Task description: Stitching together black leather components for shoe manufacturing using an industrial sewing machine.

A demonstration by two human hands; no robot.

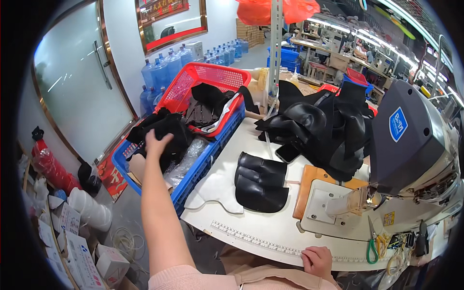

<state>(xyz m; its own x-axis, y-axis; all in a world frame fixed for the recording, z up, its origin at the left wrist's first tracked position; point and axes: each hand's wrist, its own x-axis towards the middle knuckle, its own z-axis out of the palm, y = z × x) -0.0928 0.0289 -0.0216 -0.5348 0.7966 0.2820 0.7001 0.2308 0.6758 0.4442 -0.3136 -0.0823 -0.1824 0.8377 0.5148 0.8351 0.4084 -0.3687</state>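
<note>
My left hand (157, 145) reaches into the blue plastic basket (205, 166) at the left, thumb and fingers around a soft black fabric piece (175, 137); some fingertips are hidden in the dark material. My right hand (317, 261) rests at the table's near edge beside the printed ruler strip (251, 240), fingers curled in, with nothing visible in them. On the white table (270, 231), between the hands, lies a shiny black leather-like piece (261, 183) with stitched folds. A white cut piece (216, 192) lies partly under it.
A sewing machine (411, 130) stands at right, its plate on a tan board (305, 186). Green-handled scissors (371, 244) lie in front of it. Black pieces (319, 125) are heaped behind a phone (288, 152). A red basket (212, 72) rests on the blue one; a metal post (275, 48) rises behind.
</note>
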